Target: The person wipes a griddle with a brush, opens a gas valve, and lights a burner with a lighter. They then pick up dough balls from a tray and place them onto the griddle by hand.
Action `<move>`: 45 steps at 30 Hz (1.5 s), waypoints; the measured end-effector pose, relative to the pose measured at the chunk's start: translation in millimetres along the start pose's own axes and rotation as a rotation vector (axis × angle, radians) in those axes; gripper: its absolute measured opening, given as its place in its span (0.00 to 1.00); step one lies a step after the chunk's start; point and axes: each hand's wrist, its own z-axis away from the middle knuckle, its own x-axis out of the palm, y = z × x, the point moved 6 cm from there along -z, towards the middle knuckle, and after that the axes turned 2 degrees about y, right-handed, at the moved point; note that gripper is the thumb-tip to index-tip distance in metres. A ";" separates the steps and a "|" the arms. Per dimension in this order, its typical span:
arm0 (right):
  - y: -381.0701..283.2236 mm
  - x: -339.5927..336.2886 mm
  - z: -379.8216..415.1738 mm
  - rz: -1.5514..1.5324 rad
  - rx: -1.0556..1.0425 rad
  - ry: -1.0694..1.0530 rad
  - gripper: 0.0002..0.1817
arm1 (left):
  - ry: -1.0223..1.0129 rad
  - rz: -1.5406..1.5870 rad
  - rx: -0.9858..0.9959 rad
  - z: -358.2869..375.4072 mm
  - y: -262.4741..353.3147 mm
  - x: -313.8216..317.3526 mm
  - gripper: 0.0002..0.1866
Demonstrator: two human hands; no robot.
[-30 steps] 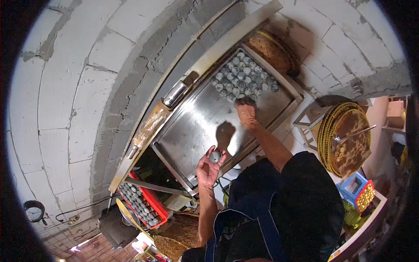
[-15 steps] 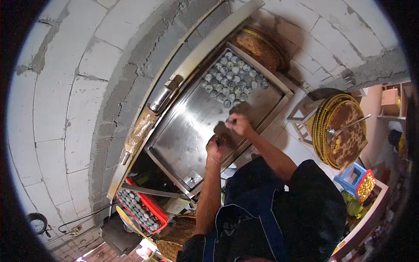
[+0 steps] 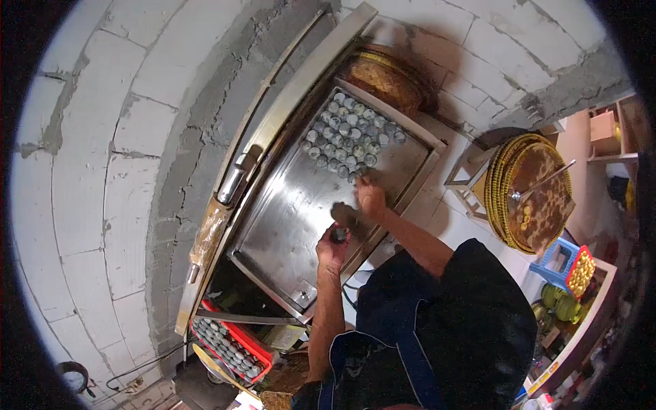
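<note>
My left hand (image 3: 331, 251) is curled round a dark grey ball (image 3: 339, 234) above the steel tray (image 3: 273, 225). Further up the tray, my right hand (image 3: 371, 199) has its fingers drawn together beside the near end of a cluster of grey-and-white balls (image 3: 345, 133). Motion smears its fingertips, so anything between them cannot be made out. The balls lie packed side by side at the tray's far end.
A red crate (image 3: 260, 352) of grey oval pieces stands at lower left. Stacked woven trays (image 3: 519, 198) with a ladle are at right, near a blue basket (image 3: 557, 256) of small yellow pieces. A metal-edged wall ledge (image 3: 294, 89) borders the tray.
My right hand has moved up to the near edge of the ball cluster. My left hand has turned, and its ball shows more plainly. The whole view has shifted slightly.
</note>
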 end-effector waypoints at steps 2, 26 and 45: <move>-23.1 -8.9 26.3 -0.300 -0.279 0.049 0.24 | -0.025 -0.073 0.012 -6.2 -0.6 5.5 0.14; 123.1 -45.6 -78.8 -0.290 0.267 0.408 0.07 | 0.027 -0.015 0.000 -30.1 -15.0 29.0 0.11; 153.0 -1.5 -34.4 -1.344 0.685 0.308 0.19 | -0.228 -0.437 0.178 -33.9 -26.8 84.5 0.22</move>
